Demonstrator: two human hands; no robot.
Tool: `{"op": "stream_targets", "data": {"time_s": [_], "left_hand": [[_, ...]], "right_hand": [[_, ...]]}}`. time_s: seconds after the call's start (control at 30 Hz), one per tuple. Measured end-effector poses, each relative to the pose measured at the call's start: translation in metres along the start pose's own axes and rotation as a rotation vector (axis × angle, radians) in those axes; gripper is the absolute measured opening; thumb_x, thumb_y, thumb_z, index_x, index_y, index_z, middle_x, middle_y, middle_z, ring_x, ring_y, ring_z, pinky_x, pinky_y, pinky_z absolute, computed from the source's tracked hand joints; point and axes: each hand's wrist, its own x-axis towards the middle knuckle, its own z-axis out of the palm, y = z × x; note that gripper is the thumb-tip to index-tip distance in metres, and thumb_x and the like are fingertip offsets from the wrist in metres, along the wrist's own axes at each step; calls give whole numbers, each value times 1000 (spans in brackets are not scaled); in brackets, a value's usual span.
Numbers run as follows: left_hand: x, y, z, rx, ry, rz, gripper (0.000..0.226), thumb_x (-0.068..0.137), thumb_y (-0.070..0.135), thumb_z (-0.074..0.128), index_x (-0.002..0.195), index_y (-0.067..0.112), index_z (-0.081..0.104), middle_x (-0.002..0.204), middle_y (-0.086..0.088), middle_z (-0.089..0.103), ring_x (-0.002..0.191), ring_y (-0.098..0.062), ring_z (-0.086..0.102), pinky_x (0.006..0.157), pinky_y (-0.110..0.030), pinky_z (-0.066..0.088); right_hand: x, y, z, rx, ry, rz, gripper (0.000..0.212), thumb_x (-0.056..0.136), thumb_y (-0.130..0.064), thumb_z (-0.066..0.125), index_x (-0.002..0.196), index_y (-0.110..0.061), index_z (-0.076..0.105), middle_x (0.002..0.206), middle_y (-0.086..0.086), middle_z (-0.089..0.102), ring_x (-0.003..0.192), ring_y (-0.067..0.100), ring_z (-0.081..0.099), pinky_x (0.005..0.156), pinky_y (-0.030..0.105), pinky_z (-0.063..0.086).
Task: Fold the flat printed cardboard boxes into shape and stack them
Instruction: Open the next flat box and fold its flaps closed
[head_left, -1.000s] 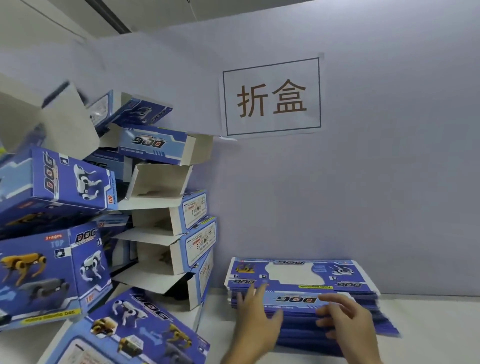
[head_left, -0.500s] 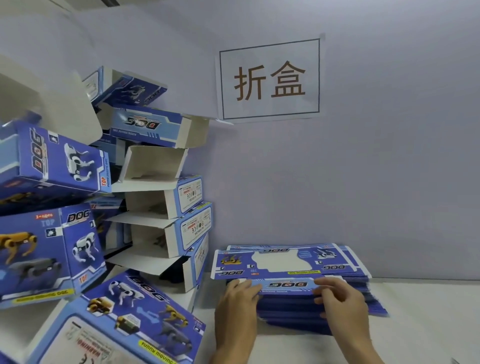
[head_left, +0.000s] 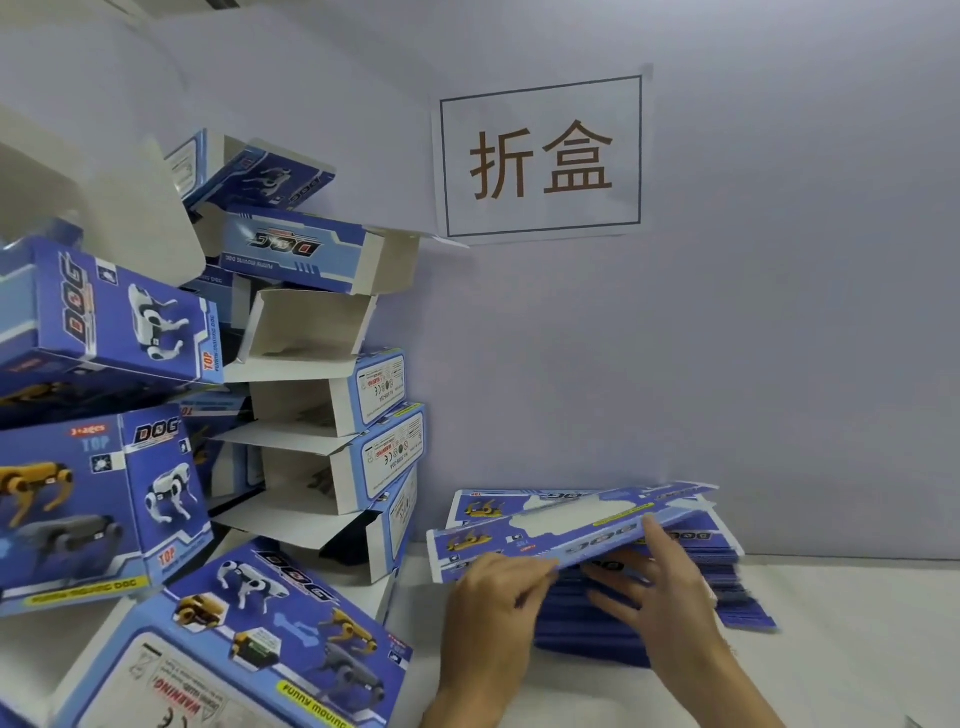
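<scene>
A stack of flat blue printed boxes (head_left: 727, 577) lies on the white table against the wall. The top flat box (head_left: 571, 525) is lifted off the stack, its near edge raised and tilted. My left hand (head_left: 493, 597) pinches its near left edge. My right hand (head_left: 660, 582) holds its near edge further right, thumb on top and fingers underneath. A tall pile of folded blue dog-print boxes (head_left: 322, 405) stands at the left, several with open white flaps.
A folded box (head_left: 249, 639) lies tilted in the near left foreground, close to my left forearm. A paper sign (head_left: 540, 156) hangs on the grey wall. Bare white table (head_left: 841, 670) stretches to the right of the flat stack.
The top flat box has come up off the stack, its near edge lifted by both hands. The view has tilted slightly upward.
</scene>
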Motion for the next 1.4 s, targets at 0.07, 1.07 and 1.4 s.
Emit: {"op": "stream_targets", "data": {"time_s": [0.07, 1.07, 1.4], "left_hand": [[1, 2, 0, -26, -122, -9, 22, 92, 34, 69, 112, 31, 76, 105, 16, 74, 97, -1, 60, 82, -14, 49], [43, 49, -64, -687, -41, -337, 68, 55, 61, 73, 114, 49, 43, 114, 23, 63, 100, 8, 64, 74, -16, 58], [46, 44, -67, -793, 58, -337, 46, 70, 58, 67, 112, 45, 54, 109, 26, 69, 98, 8, 66, 69, -14, 56]], "right_hand": [[1, 1, 5, -26, 73, -44, 12, 100, -18, 57, 110, -12, 57, 97, 18, 73, 81, 34, 74, 59, 38, 61], [-24, -79, 21, -274, -265, -580, 45, 78, -43, 58, 121, -40, 50, 104, -19, 69, 100, 5, 68, 59, 19, 57], [-24, -74, 30, -188, -223, -586, 33, 89, -51, 58, 119, -39, 50, 95, -18, 71, 91, 3, 70, 55, 19, 56]]}}
